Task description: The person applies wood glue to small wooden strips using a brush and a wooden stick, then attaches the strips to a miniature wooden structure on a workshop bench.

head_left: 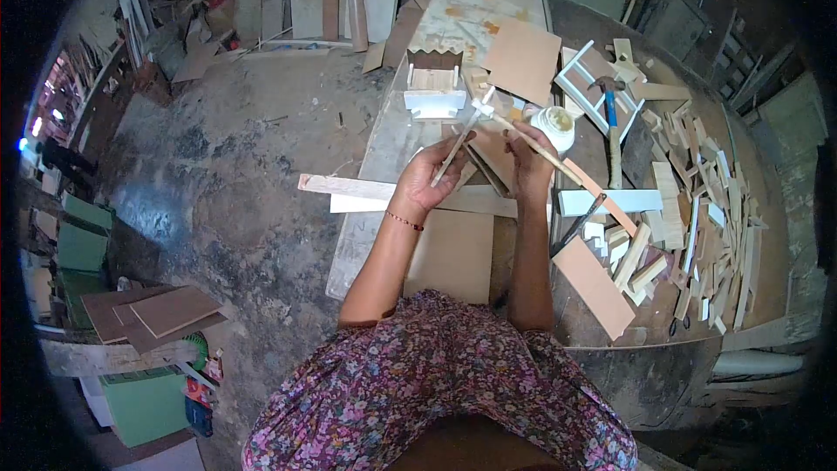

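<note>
My left hand (433,176), with a beaded bracelet at the wrist, has its fingers closed round a thin pale wooden strip (453,154) that slants upward. The strip's upper end meets the white tip of a long thin stick (551,157). My right hand (529,157) grips this stick, whose lower end extends down to the right. Just behind my right hand stands an open white jar (555,126) with pale contents. A small wooden piece of furniture (434,87) with a scalloped back sits beyond my left hand.
A hammer (612,122) lies beside a white frame (580,70) on the right. Many wood offcuts (697,201) are heaped at the far right. A brown board (521,59) lies farther back. Brown panels (166,314) and green pieces (144,406) are at the lower left.
</note>
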